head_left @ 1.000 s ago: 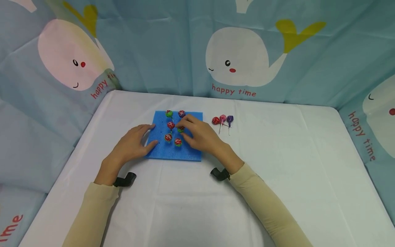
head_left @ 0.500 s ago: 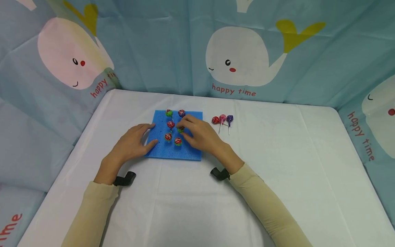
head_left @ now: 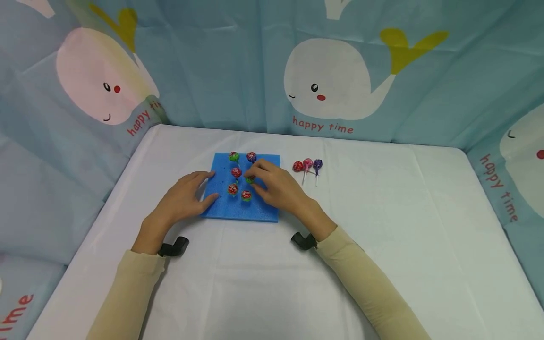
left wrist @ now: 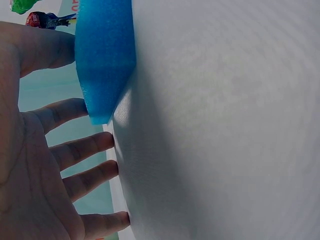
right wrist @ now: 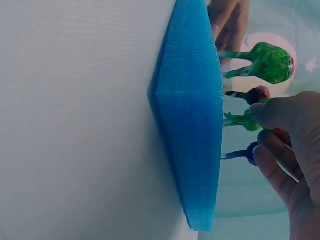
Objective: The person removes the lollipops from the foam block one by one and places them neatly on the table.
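Left hand (head_left: 179,196), fingers extended, touches the side of a blue foam board (head_left: 221,208) on a white desk (head_left: 255,269). Right hand (head_left: 278,186) pinches a green-wrapped lollipop (head_left: 250,180) standing in the board among five others (head_left: 232,189). Three more lollipops (head_left: 308,163) lie to the right, before a whale-print curtain (head_left: 221,71).

There, a small slip rightward in the head view, just this half second! I see the blue foam board (head_left: 260,212) ease across, and along with it the left hand (head_left: 182,196) at its left edge, the right hand (head_left: 279,185) above it, three loose lollipops (head_left: 308,163) to its right.
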The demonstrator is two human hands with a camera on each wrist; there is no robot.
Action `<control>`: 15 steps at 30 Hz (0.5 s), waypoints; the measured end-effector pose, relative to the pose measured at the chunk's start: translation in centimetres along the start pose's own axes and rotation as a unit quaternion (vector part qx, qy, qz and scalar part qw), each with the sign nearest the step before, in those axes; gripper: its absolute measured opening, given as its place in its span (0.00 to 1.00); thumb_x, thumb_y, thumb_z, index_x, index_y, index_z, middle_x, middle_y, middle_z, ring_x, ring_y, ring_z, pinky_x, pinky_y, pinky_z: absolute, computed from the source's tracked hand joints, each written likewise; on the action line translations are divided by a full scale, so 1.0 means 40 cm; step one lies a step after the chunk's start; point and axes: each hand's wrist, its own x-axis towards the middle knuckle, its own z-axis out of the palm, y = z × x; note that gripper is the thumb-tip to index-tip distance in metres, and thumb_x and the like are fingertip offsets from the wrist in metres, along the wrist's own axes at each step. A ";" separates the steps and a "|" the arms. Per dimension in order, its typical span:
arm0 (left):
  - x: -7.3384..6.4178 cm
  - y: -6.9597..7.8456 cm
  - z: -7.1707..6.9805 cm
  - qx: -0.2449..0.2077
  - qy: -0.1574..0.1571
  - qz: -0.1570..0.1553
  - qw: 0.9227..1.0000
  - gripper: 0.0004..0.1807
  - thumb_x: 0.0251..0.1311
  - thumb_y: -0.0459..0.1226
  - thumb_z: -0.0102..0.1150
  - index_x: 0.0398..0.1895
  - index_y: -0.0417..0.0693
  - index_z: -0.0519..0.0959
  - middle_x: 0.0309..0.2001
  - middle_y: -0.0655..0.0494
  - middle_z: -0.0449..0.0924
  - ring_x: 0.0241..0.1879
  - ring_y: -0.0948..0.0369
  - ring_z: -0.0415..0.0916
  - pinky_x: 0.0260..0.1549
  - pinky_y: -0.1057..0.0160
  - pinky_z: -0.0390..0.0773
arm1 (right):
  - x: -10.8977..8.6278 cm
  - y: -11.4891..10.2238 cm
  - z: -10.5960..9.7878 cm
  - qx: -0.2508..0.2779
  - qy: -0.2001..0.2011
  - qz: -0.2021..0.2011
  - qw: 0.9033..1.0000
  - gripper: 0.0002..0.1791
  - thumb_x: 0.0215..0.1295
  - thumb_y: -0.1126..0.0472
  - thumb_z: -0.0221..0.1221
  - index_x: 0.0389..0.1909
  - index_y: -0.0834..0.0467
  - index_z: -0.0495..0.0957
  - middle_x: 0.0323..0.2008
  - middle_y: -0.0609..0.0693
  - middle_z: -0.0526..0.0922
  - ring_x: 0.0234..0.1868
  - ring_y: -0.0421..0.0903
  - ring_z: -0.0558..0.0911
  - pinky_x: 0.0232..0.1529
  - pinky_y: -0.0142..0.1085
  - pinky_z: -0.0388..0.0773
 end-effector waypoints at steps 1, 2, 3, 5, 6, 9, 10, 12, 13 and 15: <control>0.000 0.000 0.001 -0.001 -0.001 0.000 1.000 0.40 0.73 0.54 0.58 0.81 0.46 0.64 0.79 0.37 0.66 0.80 0.36 0.60 0.77 0.30 0.62 | -0.002 0.001 0.001 -0.002 0.000 0.000 1.000 0.13 0.71 0.64 0.68 0.54 0.56 0.86 0.52 0.50 0.83 0.55 0.46 0.86 0.60 0.39 0.87; 0.001 0.001 0.002 -0.002 0.000 0.001 1.000 0.40 0.73 0.54 0.59 0.81 0.46 0.64 0.79 0.37 0.66 0.80 0.36 0.60 0.77 0.30 0.62 | -0.002 0.001 0.001 -0.004 0.002 0.001 1.000 0.13 0.70 0.64 0.68 0.54 0.56 0.86 0.52 0.50 0.83 0.55 0.46 0.86 0.59 0.39 0.87; 0.001 0.002 0.003 -0.002 0.001 0.002 1.000 0.40 0.73 0.54 0.59 0.81 0.46 0.64 0.79 0.37 0.66 0.80 0.36 0.60 0.77 0.30 0.62 | -0.003 0.002 0.001 -0.006 0.003 0.001 1.000 0.13 0.70 0.64 0.68 0.54 0.56 0.86 0.52 0.50 0.83 0.55 0.46 0.86 0.59 0.39 0.88; 0.001 0.003 0.004 -0.001 0.002 0.002 1.000 0.40 0.73 0.54 0.59 0.81 0.46 0.64 0.79 0.37 0.66 0.79 0.36 0.61 0.77 0.30 0.63 | -0.005 0.002 0.002 -0.012 0.006 0.000 1.000 0.13 0.70 0.63 0.68 0.54 0.55 0.86 0.52 0.50 0.84 0.54 0.45 0.87 0.58 0.39 0.88; 0.001 0.003 0.005 0.000 0.002 0.002 1.000 0.40 0.73 0.54 0.59 0.81 0.46 0.64 0.78 0.36 0.66 0.79 0.36 0.61 0.77 0.30 0.63 | -0.005 0.002 0.002 -0.015 0.008 -0.001 1.000 0.13 0.70 0.63 0.68 0.54 0.55 0.86 0.52 0.50 0.84 0.54 0.45 0.87 0.57 0.39 0.88; -0.001 0.004 0.005 0.001 0.002 0.000 1.000 0.40 0.72 0.54 0.59 0.81 0.45 0.65 0.78 0.36 0.67 0.79 0.36 0.61 0.77 0.30 0.63 | -0.005 0.000 0.003 -0.023 0.016 -0.005 1.000 0.12 0.70 0.63 0.68 0.53 0.55 0.86 0.52 0.50 0.84 0.53 0.45 0.87 0.56 0.39 0.88; -0.002 0.004 0.004 0.002 0.002 -0.002 1.000 0.40 0.72 0.54 0.59 0.81 0.45 0.65 0.78 0.37 0.67 0.79 0.36 0.61 0.77 0.30 0.63 | -0.004 0.000 0.003 -0.025 0.019 -0.008 0.999 0.12 0.70 0.63 0.68 0.53 0.55 0.86 0.52 0.50 0.85 0.53 0.45 0.87 0.56 0.39 0.88; -0.003 0.005 0.002 0.002 0.003 -0.004 1.000 0.40 0.72 0.55 0.59 0.81 0.46 0.65 0.78 0.37 0.67 0.79 0.36 0.61 0.77 0.31 0.63 | -0.003 -0.003 0.001 -0.027 0.029 -0.013 0.999 0.12 0.70 0.63 0.68 0.53 0.55 0.86 0.52 0.50 0.85 0.53 0.46 0.88 0.56 0.39 0.88; -0.003 0.006 0.002 0.003 0.003 -0.005 1.000 0.40 0.72 0.55 0.59 0.81 0.46 0.65 0.78 0.37 0.67 0.79 0.36 0.61 0.77 0.31 0.63 | -0.002 -0.004 -0.001 -0.028 0.033 -0.015 0.999 0.12 0.70 0.63 0.69 0.53 0.55 0.86 0.52 0.50 0.85 0.52 0.46 0.88 0.55 0.39 0.89; -0.002 0.005 0.001 0.003 0.001 -0.007 1.000 0.40 0.72 0.55 0.59 0.81 0.46 0.64 0.79 0.37 0.66 0.80 0.36 0.60 0.77 0.30 0.63 | -0.002 -0.006 -0.004 -0.031 0.040 -0.015 0.999 0.13 0.69 0.63 0.69 0.53 0.55 0.86 0.52 0.50 0.85 0.52 0.46 0.88 0.54 0.38 0.89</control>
